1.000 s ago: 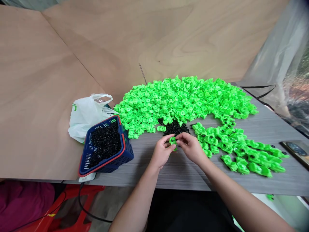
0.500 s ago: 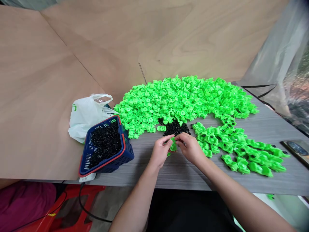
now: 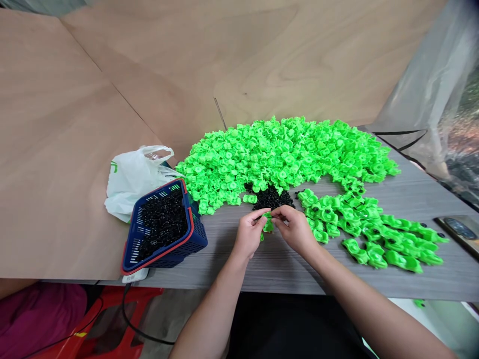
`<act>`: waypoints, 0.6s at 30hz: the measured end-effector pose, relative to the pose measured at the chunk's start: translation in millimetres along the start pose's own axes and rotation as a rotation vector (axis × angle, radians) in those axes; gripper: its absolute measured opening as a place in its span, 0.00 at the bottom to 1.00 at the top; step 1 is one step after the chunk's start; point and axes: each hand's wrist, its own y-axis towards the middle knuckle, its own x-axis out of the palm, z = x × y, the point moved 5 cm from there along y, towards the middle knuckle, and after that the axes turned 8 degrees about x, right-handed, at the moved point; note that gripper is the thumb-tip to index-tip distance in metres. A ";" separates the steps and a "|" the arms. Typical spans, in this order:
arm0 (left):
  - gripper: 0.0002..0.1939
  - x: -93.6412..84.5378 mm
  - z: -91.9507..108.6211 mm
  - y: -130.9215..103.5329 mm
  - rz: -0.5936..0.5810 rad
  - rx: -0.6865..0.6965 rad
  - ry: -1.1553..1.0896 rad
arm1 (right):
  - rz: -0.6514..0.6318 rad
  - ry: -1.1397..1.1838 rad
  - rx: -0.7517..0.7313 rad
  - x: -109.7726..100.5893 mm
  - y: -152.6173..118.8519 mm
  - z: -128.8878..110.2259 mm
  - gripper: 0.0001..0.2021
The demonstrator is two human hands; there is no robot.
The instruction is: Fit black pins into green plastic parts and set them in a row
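Observation:
My left hand [image 3: 248, 233] and my right hand [image 3: 294, 227] meet over the near middle of the table, fingertips almost touching. Between them is a small bright green plastic piece [image 3: 268, 224], pinched by the fingers of both hands. Its lower end hangs below my left fingers. Any smaller part at the fingertips is too small to make out. Just beyond my hands lies a heap of small black parts [image 3: 273, 197]. Behind that spreads a big pile of loose green pieces [image 3: 284, 154]. To the right of my right hand lie green pieces with black parts on them [image 3: 352, 217].
A blue basket with a red rim [image 3: 192, 219], filled with black parts, stands at the left table edge. Behind it sits a white plastic bag [image 3: 132, 182]. A phone-like device [image 3: 460, 229] lies far right. Wooden boards wall the back. A person's magenta clothing [image 3: 45, 319] shows lower left.
The green piece between my fingers has shifted and tilted slightly. My hands keep almost the same place, and the piles look the same.

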 end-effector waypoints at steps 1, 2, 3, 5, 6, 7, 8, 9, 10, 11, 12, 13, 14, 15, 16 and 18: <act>0.17 -0.1 -0.3 0.2 0.001 0.004 0.009 | 0.002 0.004 0.003 0.4 0.0 0.2 0.06; 0.17 -0.1 -0.5 0.4 0.002 0.008 0.019 | 0.006 0.008 0.006 0.6 -0.1 0.3 0.06; 0.17 -0.2 -0.5 0.5 0.003 0.011 0.028 | 0.011 0.012 0.008 0.7 -0.2 0.0 0.06; 0.17 0.0 -1.0 0.5 0.002 0.012 0.027 | 0.020 0.011 0.001 0.3 -0.7 -1.7 0.06; 0.17 0.2 -1.4 0.3 -0.002 0.011 0.015 | 0.025 0.007 -0.008 -0.3 -1.1 -3.2 0.06; 0.18 0.6 -2.1 0.0 -0.009 0.008 -0.004 | 0.030 0.001 -0.020 -1.0 -1.4 -5.1 0.06; 0.18 1.1 -2.9 -0.3 -0.016 0.004 -0.027 | 0.035 -0.004 -0.036 -1.9 -1.8 -7.3 0.06; 0.19 1.4 -3.7 -0.8 -0.023 0.002 -0.052 | 0.037 -0.007 -0.052 -2.8 -2.2 -9.4 0.06; 0.19 1.8 -4.4 -1.2 -0.029 -0.001 -0.075 | 0.038 -0.008 -0.067 -3.6 -2.5 -11.4 0.07; 0.20 2.1 -4.9 -1.6 -0.036 -0.002 -0.096 | 0.037 -0.008 -0.079 -4.2 -2.8 -13.0 0.07; 0.20 2.4 -4.9 -1.9 -0.043 0.000 -0.112 | 0.035 -0.008 -0.087 -4.6 -3.0 -14.2 0.07; 0.19 2.7 -4.3 -2.0 -0.051 0.006 -0.122 | 0.034 -0.007 -0.092 -5.0 -3.1 -15.0 0.07; 0.19 2.9 -3.1 -2.0 -0.058 0.017 -0.128 | 0.033 -0.006 -0.095 -5.2 -3.2 -15.5 0.08; 0.18 3.0 -1.4 -2.0 -0.065 0.028 -0.128 | 0.032 -0.005 -0.097 -5.3 -3.3 -15.9 0.08; 0.18 3.1 0.5 -1.9 -0.070 0.039 -0.125 | 0.032 -0.003 -0.099 -5.5 -3.4 -16.1 0.08; 0.18 3.0 4.7 -1.8 -0.078 0.056 -0.112 | 0.030 0.002 -0.101 -5.9 -3.8 -16.5 0.07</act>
